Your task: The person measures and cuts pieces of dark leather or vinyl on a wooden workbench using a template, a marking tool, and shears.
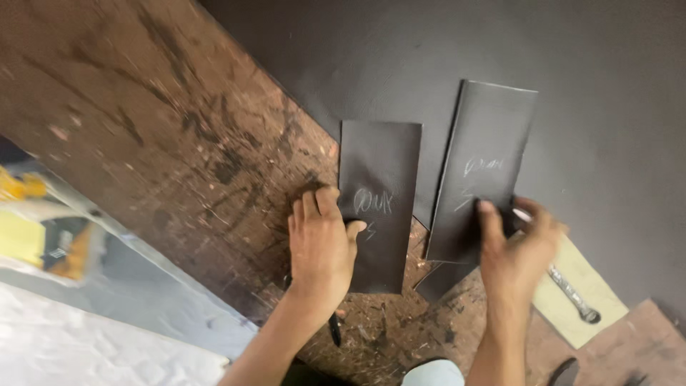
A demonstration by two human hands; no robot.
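Observation:
Two dark rectangular leather pieces with chalk scribbles lie on a worn brown wooden bench point(164, 143). My left hand point(321, 246) presses on the lower left edge of the left leather piece point(382, 179), thumb on its face. My right hand point(516, 250) grips the lower end of the right leather piece point(482, 164), which overlaps a large dark leather sheet point(500, 50). A further dark scrap point(439, 279) pokes out beneath the right piece. A black pen-like tool point(334, 330) shows under my left wrist.
A pale yellow card point(580, 275) with a metal tool point(572, 293) on it lies to the right of my right hand. At the left, below the bench edge, there is a grey surface point(143, 286) and yellow objects point(28, 214).

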